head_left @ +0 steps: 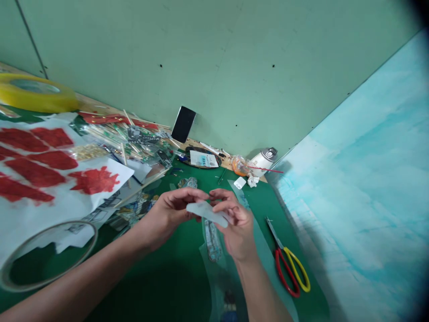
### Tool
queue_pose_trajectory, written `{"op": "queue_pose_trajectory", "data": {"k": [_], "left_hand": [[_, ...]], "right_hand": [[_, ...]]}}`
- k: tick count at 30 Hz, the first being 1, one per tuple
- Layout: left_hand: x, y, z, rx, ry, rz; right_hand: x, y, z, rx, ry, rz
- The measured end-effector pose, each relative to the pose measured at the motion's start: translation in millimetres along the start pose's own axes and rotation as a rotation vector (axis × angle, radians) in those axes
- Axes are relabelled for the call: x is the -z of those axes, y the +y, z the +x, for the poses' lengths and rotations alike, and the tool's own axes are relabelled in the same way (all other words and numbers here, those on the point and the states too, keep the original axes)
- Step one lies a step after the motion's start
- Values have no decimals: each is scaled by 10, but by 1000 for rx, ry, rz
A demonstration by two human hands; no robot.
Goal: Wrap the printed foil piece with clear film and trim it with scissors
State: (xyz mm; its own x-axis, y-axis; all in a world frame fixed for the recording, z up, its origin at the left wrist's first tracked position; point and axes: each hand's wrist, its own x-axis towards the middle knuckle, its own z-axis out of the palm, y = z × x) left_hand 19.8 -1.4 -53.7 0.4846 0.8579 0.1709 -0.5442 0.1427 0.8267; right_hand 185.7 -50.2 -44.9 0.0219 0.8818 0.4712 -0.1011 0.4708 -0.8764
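Observation:
A small translucent white piece (207, 212) is held between both hands over the green work surface (161, 286). My left hand (169, 214) pinches its left end, with thumb and fingers closed. At its right end, the fingers of my right hand (236, 219) are curled round the edge. The two hands' fingertips nearly meet above the piece. Just below them a patterned grey-blue strip (212, 241) lies on a translucent sheet (209, 277).
Scissors (290, 268) with red and yellow handles lie at the right. Red-painted paper (36, 165), yellow tape (36, 96) and a clear ring (10, 281) are at the left. A phone (183, 124) leans on the wall; a white can (263, 162) lies behind.

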Motion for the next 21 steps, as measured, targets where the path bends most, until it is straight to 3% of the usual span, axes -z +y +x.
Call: {"op": "queue_pose_trajectory", "data": {"k": [4,9,21], "left_hand": [[2,-6,19,-7,-22,188],[-1,-40,38,76,-54,253],[17,-129,38,104,-137,272]], "right_hand": [[14,55,8,-92,162,35],[47,129,49,-266,358,90],[64,118,23,-197,286,-56]]}}
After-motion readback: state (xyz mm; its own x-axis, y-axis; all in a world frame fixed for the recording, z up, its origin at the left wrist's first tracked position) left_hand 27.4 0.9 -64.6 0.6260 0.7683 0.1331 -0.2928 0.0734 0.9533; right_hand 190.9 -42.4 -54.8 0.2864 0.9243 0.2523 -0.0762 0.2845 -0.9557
